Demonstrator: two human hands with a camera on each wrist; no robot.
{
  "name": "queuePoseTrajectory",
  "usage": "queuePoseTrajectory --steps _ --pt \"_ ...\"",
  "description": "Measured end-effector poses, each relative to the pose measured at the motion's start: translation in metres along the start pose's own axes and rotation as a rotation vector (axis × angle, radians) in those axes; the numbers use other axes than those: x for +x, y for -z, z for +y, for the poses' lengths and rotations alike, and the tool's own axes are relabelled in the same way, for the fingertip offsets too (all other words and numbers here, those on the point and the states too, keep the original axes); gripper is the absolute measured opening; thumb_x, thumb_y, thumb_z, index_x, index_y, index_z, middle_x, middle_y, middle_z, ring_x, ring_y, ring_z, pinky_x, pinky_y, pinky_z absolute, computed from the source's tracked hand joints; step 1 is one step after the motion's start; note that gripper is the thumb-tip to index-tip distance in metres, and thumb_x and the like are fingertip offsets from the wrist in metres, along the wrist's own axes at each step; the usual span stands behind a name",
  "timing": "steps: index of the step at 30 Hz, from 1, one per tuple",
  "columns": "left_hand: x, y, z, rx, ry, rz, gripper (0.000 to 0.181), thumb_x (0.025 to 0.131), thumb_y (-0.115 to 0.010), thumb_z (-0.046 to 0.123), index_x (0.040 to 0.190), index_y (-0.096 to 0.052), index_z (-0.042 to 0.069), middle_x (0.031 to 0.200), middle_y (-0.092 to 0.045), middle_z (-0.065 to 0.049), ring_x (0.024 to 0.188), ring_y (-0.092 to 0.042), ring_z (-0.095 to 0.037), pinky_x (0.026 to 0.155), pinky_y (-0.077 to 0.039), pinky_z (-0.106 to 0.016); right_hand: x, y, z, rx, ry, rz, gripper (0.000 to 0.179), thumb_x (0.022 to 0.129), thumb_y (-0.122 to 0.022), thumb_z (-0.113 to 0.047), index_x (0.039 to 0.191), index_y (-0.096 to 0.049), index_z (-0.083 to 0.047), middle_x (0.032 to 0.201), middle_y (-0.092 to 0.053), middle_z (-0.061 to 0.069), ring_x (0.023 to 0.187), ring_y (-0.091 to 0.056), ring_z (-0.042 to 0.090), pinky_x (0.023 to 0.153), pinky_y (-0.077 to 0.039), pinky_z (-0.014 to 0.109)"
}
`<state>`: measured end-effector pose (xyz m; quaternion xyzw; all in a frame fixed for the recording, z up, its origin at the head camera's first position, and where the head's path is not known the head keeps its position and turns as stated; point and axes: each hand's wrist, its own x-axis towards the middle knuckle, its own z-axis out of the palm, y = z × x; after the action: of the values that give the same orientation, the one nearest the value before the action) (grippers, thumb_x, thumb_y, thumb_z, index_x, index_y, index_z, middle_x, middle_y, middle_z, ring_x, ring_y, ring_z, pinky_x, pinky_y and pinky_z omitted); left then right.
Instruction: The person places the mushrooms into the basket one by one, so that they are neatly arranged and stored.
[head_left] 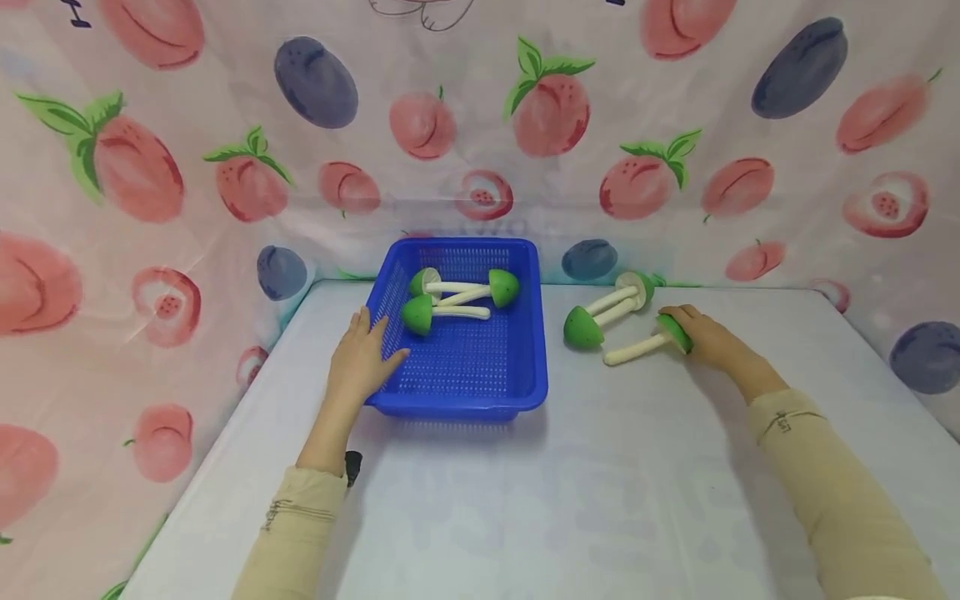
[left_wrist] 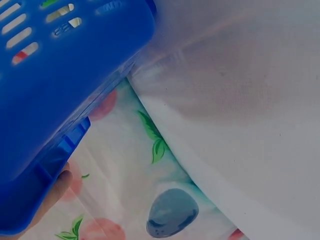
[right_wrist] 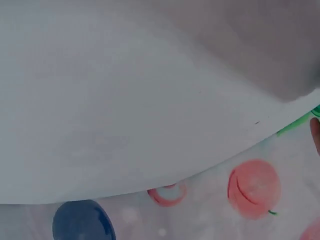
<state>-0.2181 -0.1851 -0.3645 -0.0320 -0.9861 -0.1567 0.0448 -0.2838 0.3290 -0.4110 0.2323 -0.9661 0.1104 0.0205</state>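
Near the far edge of the counter (head_left: 570, 500), the mushroom (head_left: 654, 341) is held by the right grip (head_left: 708, 340); the basket (head_left: 457, 407) is touched by the spread left grip (head_left: 356, 360). Lightness is expected; the stiff-looking cap is best grasped.

White table (head_left: 600, 492); blue basket (head_left: 461, 408), green-capped mushrooms (head_left: 582, 329) atop

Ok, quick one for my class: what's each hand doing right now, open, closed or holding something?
Left hand: open, touching the side rim of the blue basket.
Right hand: holding a green-capped mushroom by its cap.
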Motion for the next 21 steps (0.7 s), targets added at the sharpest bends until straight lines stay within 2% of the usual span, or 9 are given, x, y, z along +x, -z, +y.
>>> queuePoseTrajectory --steps 8,13,16,18,21 --pt "0.002 0.001 0.002 -0.011 -0.008 -0.009 0.070 0.092 -0.057 0.038 0.143 -0.034 -0.004 0.151 -0.016 -0.032 0.143 -0.013 -0.045 0.113 -0.021 -0.057 -0.008 0.017 -0.004 0.071 -0.006 -0.049 0.079 0.069 -0.080 -0.002 0.133 -0.034 0.003 0.118 -0.042 0.031 0.100 -0.051 0.045 0.081 -0.046 0.057" --pt "0.001 -0.001 0.001 0.001 -0.020 0.006 0.069 0.091 -0.058 0.037 0.142 -0.036 -0.005 0.150 -0.019 -0.033 0.142 -0.016 -0.046 0.112 -0.023 -0.058 -0.020 0.026 -0.009 0.188 0.002 -0.061 0.083 0.068 -0.083 -0.012 0.134 -0.035 0.004 0.125 -0.044 0.027 0.107 -0.048 0.040 0.089 -0.044 0.055" --pt "0.000 -0.002 0.001 0.007 -0.021 0.007 0.069 0.091 -0.059 0.037 0.141 -0.037 -0.005 0.150 -0.019 -0.034 0.141 -0.017 -0.046 0.111 -0.025 -0.058 -0.029 0.031 -0.010 0.266 -0.005 -0.080 0.083 0.070 -0.082 -0.014 0.137 -0.035 0.004 0.127 -0.046 0.024 0.107 -0.047 0.027 0.089 -0.047 0.041" --pt "-0.001 -0.002 0.002 0.004 -0.014 0.004 0.069 0.091 -0.059 0.037 0.141 -0.037 -0.004 0.150 -0.019 -0.033 0.141 -0.017 -0.046 0.111 -0.025 -0.058 -0.034 0.035 -0.012 0.314 0.004 -0.084 0.083 0.071 -0.081 -0.014 0.138 -0.034 0.003 0.127 -0.046 0.022 0.105 -0.045 0.013 0.085 -0.048 0.027" --pt "-0.002 0.000 0.003 -0.001 -0.003 0.011 0.068 0.091 -0.059 0.036 0.141 -0.037 -0.004 0.150 -0.019 -0.033 0.141 -0.016 -0.046 0.111 -0.024 -0.059 -0.038 0.042 -0.015 0.385 0.028 -0.068 0.083 0.074 -0.079 -0.011 0.141 -0.032 -0.001 0.128 -0.043 0.020 0.101 -0.037 -0.005 0.079 -0.044 0.011"
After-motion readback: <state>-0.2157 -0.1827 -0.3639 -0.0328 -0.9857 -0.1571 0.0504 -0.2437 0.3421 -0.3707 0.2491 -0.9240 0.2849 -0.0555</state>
